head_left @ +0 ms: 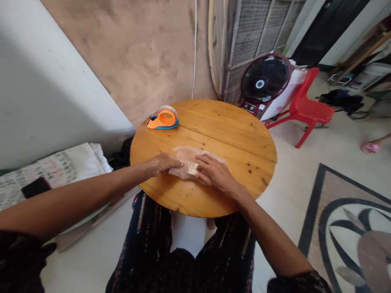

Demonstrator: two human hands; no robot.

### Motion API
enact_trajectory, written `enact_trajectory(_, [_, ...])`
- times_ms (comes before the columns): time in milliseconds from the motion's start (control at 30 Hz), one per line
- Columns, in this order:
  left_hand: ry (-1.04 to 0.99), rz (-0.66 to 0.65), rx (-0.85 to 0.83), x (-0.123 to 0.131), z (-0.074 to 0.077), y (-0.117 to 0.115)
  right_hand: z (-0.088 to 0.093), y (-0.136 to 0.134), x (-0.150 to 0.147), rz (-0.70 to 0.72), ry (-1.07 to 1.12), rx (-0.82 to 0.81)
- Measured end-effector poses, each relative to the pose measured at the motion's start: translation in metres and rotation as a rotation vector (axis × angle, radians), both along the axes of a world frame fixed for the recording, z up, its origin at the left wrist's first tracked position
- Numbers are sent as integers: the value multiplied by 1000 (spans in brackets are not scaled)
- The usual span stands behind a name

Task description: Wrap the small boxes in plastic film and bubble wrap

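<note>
A sheet of clear, crinkled plastic wrap (179, 173) lies on the round wooden table (226, 122) in front of me. On the wrap is a small pale yellowish block (192, 169); what exactly it is cannot be made out. My left hand (165, 163) pinches the left part of the wrap, its thumb and fingers pressed together. From the right, my right hand (215, 173) reaches over the wrap with its fingertips at the block's right end, covering part of it. An orange and blue tape dispenser (165, 118) with a roll of tape stands farther back on the left.
Behind the table on the right are a dark red fan (265, 79) and a red plastic chair (313, 106). Printed white sacks (70, 171) with a dark phone-like object (36, 187) lie at left. A white cord (194, 49) hangs before the wooden board (146, 53).
</note>
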State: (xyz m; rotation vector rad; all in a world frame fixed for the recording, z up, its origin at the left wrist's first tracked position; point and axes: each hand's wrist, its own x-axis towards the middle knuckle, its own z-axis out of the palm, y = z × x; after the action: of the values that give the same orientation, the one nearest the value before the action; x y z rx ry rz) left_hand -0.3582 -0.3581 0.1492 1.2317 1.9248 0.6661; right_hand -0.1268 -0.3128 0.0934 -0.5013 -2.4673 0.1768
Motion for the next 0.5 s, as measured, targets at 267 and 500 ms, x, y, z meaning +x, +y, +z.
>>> enact_trajectory(267, [-165, 135, -10, 25, 2, -2, 2, 4, -2, 45, 22, 33])
enact_trajectory(500, [-50, 90, -77, 30, 8, 5, 4, 6, -3, 61, -2, 78])
